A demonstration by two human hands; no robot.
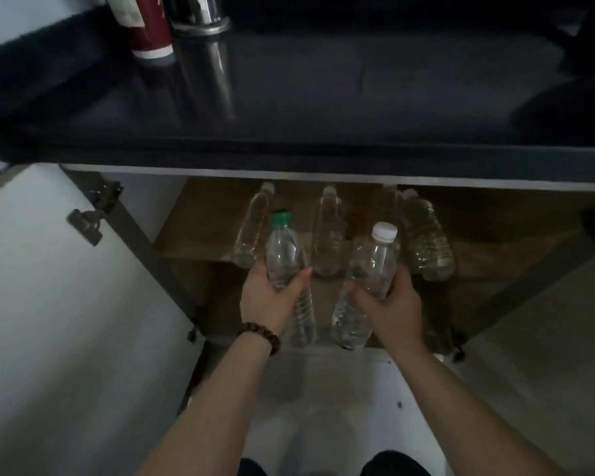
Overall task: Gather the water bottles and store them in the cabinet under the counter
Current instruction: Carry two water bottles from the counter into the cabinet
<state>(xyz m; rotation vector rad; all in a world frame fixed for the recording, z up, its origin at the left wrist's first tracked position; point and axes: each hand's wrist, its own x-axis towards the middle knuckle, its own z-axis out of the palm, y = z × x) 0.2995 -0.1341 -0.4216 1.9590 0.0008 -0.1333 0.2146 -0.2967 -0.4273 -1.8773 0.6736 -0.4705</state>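
1. We see our left hand [268, 300] wrapped around the middle of a clear plastic water bottle with a green cap [285, 255], fingers curled tight on its body.
2. Our right hand [389, 304] grips a clear plastic water bottle with a white cap [371, 266] the same way, at mid-height.
3. Both bottles stand upright, side by side but apart, at the front opening of the wooden cabinet [200, 221] under the dark glossy counter [323, 108].
4. Deeper inside, on the cabinet's raised shelf, we see three more clear bottles: a left one [253, 228], a middle one [327, 231] and a right one [426, 235]; a fourth may stand behind, but we cannot tell.
5. The white cabinet door [49, 269] hangs open on our left, its metal hinge [86, 223] showing.
6. A brown beaded bracelet [261, 336] circles our left wrist.
7. On the counter, at the far left, stand a red and white cylindrical container [150, 32] and a shiny steel flask [200, 15], just beside each other.
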